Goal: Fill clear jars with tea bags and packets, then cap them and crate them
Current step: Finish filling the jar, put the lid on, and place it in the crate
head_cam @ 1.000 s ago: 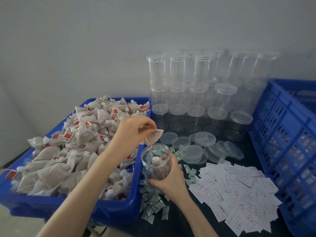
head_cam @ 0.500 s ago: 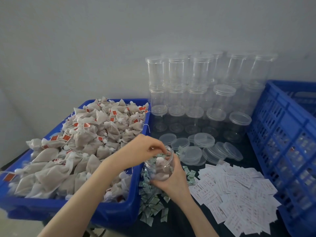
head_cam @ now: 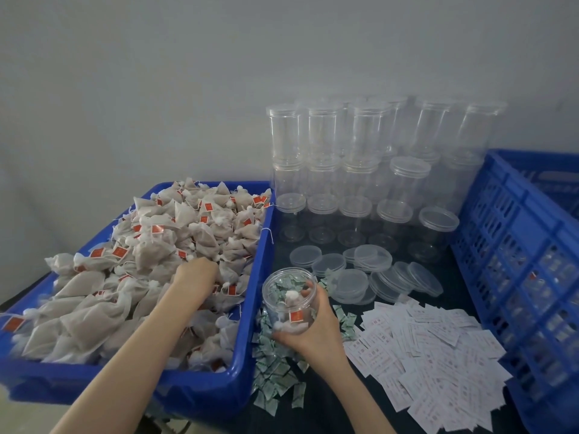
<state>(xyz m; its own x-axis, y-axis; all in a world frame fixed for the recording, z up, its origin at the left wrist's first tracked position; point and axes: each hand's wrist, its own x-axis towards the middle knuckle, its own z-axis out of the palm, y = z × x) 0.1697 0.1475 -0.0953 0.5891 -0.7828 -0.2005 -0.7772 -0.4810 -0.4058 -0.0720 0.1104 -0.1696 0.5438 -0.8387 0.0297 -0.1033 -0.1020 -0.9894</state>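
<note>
My right hand (head_cam: 315,332) grips an open clear jar (head_cam: 286,291) from the right and below, tilted toward the left. Inside it lie a few tea bags, one with a red tag. My left hand (head_cam: 195,275) rests down in the heap of tea bags (head_cam: 163,245) that fills the blue bin (head_cam: 247,308); its fingertips are buried among the bags, so whether they hold one is hidden. Small green packets (head_cam: 275,377) lie scattered under and in front of the jar.
Empty clear jars (head_cam: 354,183) stand stacked against the wall, with loose clear lids (head_cam: 372,274) in front of them. White paper slips (head_cam: 429,355) are spread at the right. A blue slatted crate (head_cam: 517,261) stands at the far right.
My left hand has left the jar's mouth and moved left into the tea bag heap. The jar, still in my right hand, now has a tea bag more inside.
</note>
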